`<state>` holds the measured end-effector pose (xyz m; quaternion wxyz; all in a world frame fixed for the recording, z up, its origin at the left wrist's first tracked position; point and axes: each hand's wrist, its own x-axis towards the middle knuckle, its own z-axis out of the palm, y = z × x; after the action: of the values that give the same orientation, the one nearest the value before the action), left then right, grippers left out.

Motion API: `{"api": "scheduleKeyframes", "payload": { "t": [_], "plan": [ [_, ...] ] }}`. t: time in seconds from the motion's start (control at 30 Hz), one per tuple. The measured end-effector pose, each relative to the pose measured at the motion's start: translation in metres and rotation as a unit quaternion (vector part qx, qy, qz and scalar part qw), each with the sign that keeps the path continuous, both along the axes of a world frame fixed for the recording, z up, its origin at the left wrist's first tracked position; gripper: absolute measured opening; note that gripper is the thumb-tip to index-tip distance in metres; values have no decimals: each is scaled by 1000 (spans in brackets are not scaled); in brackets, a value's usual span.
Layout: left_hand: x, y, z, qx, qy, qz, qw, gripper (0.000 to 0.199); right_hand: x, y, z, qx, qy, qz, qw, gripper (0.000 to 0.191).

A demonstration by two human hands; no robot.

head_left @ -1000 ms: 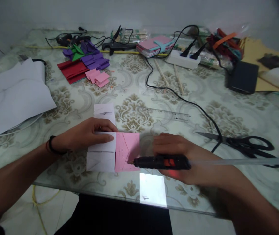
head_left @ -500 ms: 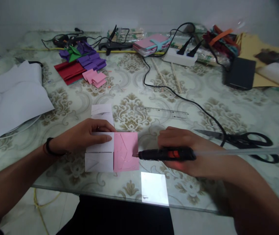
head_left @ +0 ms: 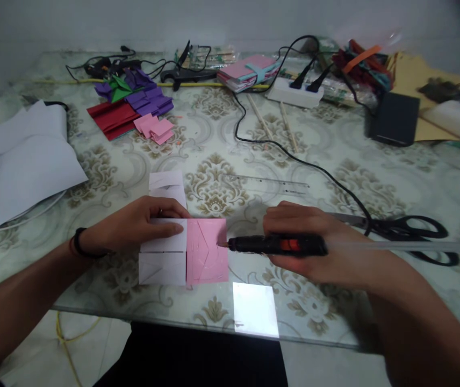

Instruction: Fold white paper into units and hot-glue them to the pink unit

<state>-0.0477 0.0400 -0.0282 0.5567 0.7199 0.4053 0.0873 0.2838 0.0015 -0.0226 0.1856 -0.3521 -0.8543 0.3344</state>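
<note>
My left hand (head_left: 145,221) pinches the edge of a folded white paper piece (head_left: 163,267), thumb on top and the other fingers partly hidden behind it. Joined to its right side is a pink paper square (head_left: 208,263) with thin clear lines of glue across its face. My right hand (head_left: 302,226) is wrapped round a black glue gun (head_left: 262,245) with a red part on its body and a long clear glue stick (head_left: 407,245) out of its back. The nozzle tip is at the right edge of the pink square.
Scissors (head_left: 411,228) lie by my right forearm, a clear ruler (head_left: 268,184) beyond the paper. A black cord (head_left: 302,161) runs from the power strip (head_left: 294,95). Folded coloured papers (head_left: 149,102) sit at the back left, white sheets (head_left: 20,161) at far left.
My right hand has moved the glue gun a little away from me, so its nozzle has shifted up along the pink square's right edge. My left hand keeps its hold.
</note>
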Motion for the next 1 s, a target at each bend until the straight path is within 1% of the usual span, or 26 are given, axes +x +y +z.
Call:
{"api": "scheduleKeyframes", "payload": {
  "t": [0.27, 0.43, 0.63, 0.73, 0.83, 1.0],
  "plan": [
    [1, -2, -1, -11, -7, -9, 1000, 22, -2, 0, -1, 3, -3, -2, 1000, 11],
    [1, -2, -3, -11, -2, -16, 1000, 25, -4, -1, 1, 12, 3, 5, 1000, 16],
    [4, -4, -1, -16, -2, -19, 1000, 25, -6, 0, 0, 12, 3, 8, 1000, 17],
    [6, -5, 0, -15, 1, -19, 1000, 24, -9, 0, -2, 16, 45, 7, 999, 17],
    [6, -6, 1, -13, 1, -21, 1000, 24, -13, 0, -3, 1, 84, 11, 996, 15],
    [5, -6, 0, -16, 3, -18, 1000, 25, -18, -1, -6, -33, 96, 11, 995, 11]
  ]
}}
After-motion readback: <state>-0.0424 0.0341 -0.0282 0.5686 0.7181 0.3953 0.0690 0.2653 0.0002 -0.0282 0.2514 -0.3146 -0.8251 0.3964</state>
